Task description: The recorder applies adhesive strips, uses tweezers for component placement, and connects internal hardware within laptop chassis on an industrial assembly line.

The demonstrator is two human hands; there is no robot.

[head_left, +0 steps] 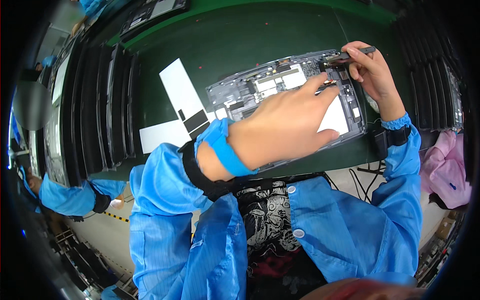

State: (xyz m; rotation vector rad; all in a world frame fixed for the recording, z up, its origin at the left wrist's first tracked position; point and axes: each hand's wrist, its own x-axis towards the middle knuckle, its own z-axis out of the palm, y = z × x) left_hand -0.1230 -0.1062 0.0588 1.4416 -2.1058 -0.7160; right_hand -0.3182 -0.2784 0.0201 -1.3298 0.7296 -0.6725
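An opened laptop base (pixel 235 94) lies on the green mat, with its circuit board and white-covered parts exposed. My left hand (pixel 285 120) reaches across it from the near left, thumb and fingers spread. Its fingertips rest near a small cluster of coloured wires (pixel 330 83) on the board, and the hand hides much of the middle of the base. At the far right corner, my right hand (pixel 372 70) grips dark tweezers (pixel 366 50) between thumb and fingers. The tweezers' tips point left, down to the board's corner.
White sheets (pixel 179 87) with black patches lie left of the base, partly under my left sleeve. Stacks of dark laptop parts (pixel 107 105) and further panels (pixel 435 95) stand on either side. Another laptop part (pixel 155 15) is at the far left. People in blue (pixel 67 197) and pink (pixel 447 170) sit nearby.
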